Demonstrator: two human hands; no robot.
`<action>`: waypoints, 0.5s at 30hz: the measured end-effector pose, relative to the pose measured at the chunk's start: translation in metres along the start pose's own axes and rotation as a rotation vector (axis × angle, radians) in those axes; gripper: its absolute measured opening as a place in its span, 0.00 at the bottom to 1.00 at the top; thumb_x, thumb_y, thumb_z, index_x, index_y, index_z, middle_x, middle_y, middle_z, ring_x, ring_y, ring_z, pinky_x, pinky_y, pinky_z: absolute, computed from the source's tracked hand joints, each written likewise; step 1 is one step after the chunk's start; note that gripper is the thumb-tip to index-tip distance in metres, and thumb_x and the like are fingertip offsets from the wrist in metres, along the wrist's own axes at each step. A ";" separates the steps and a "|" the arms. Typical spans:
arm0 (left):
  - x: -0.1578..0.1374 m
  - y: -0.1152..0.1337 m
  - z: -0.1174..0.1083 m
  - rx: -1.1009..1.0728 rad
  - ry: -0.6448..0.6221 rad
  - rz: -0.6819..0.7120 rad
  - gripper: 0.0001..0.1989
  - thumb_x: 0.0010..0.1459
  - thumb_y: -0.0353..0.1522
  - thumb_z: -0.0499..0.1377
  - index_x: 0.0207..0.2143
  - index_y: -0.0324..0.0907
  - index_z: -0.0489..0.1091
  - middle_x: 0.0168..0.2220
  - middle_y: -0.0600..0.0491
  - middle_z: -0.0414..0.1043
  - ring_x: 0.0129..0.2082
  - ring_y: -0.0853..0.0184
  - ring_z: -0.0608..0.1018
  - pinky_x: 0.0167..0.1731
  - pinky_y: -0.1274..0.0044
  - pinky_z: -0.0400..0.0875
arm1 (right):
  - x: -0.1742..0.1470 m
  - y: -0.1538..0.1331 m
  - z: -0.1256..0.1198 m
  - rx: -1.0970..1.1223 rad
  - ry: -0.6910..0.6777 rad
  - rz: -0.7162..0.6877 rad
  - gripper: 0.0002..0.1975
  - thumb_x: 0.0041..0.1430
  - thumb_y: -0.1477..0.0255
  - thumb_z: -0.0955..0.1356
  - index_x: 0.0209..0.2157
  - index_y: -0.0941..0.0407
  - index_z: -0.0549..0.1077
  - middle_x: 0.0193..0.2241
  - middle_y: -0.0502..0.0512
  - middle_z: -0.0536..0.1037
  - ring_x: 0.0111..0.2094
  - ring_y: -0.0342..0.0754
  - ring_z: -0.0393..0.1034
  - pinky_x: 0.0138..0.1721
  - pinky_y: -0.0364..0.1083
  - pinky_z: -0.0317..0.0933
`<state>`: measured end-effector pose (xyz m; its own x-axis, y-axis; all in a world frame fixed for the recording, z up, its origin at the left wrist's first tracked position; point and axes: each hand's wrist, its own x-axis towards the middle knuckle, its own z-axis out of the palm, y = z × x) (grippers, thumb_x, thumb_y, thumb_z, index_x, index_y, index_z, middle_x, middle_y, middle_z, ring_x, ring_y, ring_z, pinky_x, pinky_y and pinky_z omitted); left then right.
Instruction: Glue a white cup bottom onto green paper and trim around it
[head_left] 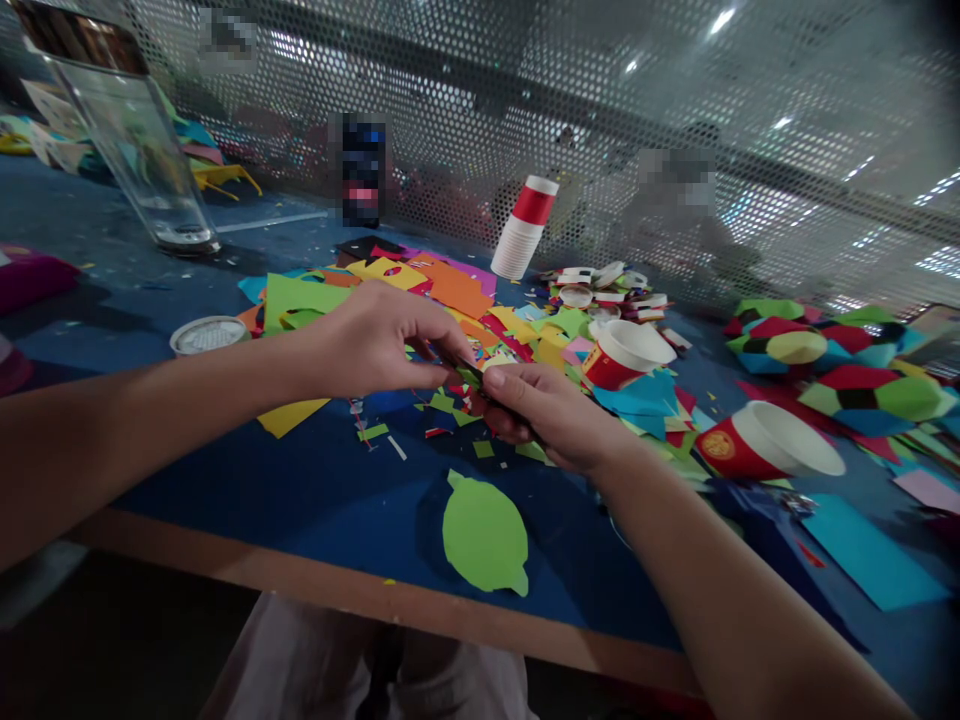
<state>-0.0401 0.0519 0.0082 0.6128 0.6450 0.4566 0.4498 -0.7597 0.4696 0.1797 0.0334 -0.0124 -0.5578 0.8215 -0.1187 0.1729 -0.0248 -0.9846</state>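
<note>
Over the paper scraps, my left hand [367,340] and my right hand [551,410] meet fingertip to fingertip. Both pinch a small dark-and-green piece [469,376], mostly covered by the fingers; its kind cannot be made out. The right fingers are curled under it with the thumb on top. Below the hands, near the table's front edge, lies a flat green lemon-shaped paper cut-out [486,535]. Small green paper snippets [484,450] are scattered between the cut-out and the hands.
Coloured paper scraps [450,285] heap behind the hands. Red-and-white paper cups [622,355] stand to the right, one [772,440] tilted. A cup stack [525,228] rises behind. A glass bottle [142,150] stands left, a round lid [208,335] nearer. Perforated metal screen [465,110] borders the table.
</note>
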 end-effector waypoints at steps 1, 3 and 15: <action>0.000 0.000 0.000 -0.005 0.003 -0.005 0.10 0.53 0.34 0.62 0.37 0.45 0.80 0.34 0.55 0.82 0.32 0.69 0.81 0.33 0.82 0.71 | 0.000 0.000 0.000 0.003 0.001 0.002 0.29 0.48 0.44 0.72 0.25 0.59 0.73 0.15 0.43 0.60 0.16 0.36 0.49 0.17 0.40 0.40; 0.000 0.001 0.000 -0.017 0.008 -0.006 0.09 0.53 0.34 0.61 0.36 0.45 0.80 0.33 0.56 0.82 0.31 0.69 0.81 0.32 0.82 0.71 | 0.000 0.000 0.001 0.009 0.005 0.008 0.29 0.48 0.44 0.73 0.25 0.59 0.73 0.15 0.43 0.60 0.16 0.36 0.48 0.17 0.40 0.40; 0.001 0.002 0.000 -0.119 -0.017 -0.017 0.09 0.52 0.31 0.61 0.36 0.43 0.79 0.33 0.55 0.82 0.32 0.69 0.81 0.34 0.81 0.73 | 0.000 0.001 0.003 0.067 0.013 0.041 0.28 0.47 0.45 0.74 0.23 0.58 0.70 0.16 0.45 0.62 0.16 0.36 0.49 0.18 0.40 0.40</action>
<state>-0.0384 0.0514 0.0092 0.6170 0.6556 0.4353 0.3804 -0.7327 0.5644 0.1774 0.0314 -0.0134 -0.5407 0.8263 -0.1578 0.1401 -0.0965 -0.9854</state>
